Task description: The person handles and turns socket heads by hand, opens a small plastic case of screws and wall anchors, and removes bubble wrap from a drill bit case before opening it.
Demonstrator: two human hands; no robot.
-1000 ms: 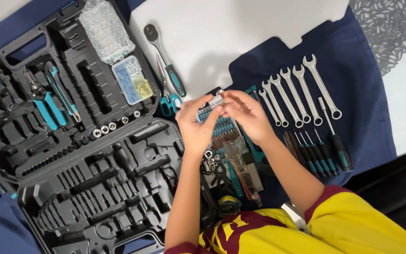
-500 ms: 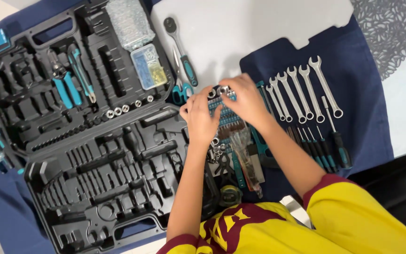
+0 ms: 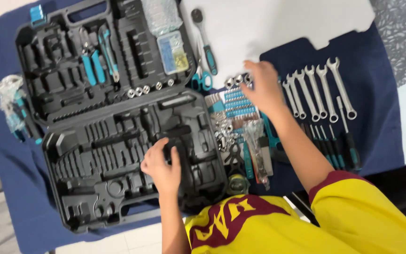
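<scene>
My left hand point(image 3: 160, 165) rests on the lower half of the open black tool case point(image 3: 95, 188), its fingers curled over a moulded slot; whatever lies under them is hidden. My right hand point(image 3: 263, 86) reaches out over the blue cloth, its fingertips at a short row of chrome sockets point(image 3: 237, 79). Just below that hand lies a teal rack of screwdriver bits point(image 3: 233, 104) and a heap of small chrome parts point(image 3: 224, 131).
A row of several chrome spanners point(image 3: 318, 89) and thin screwdrivers point(image 3: 327, 146) lies to the right. A ratchet handle point(image 3: 205, 40) rests on a white foam sheet point(image 3: 283, 23). Pliers point(image 3: 95, 61), a box of small fixings point(image 3: 172, 51) and sockets point(image 3: 144, 89) sit in the case's upper half.
The hands have parted: they were together over the bit rack holding a small chrome piece. The left has dropped onto the case, and the right has stretched out to the sockets.
</scene>
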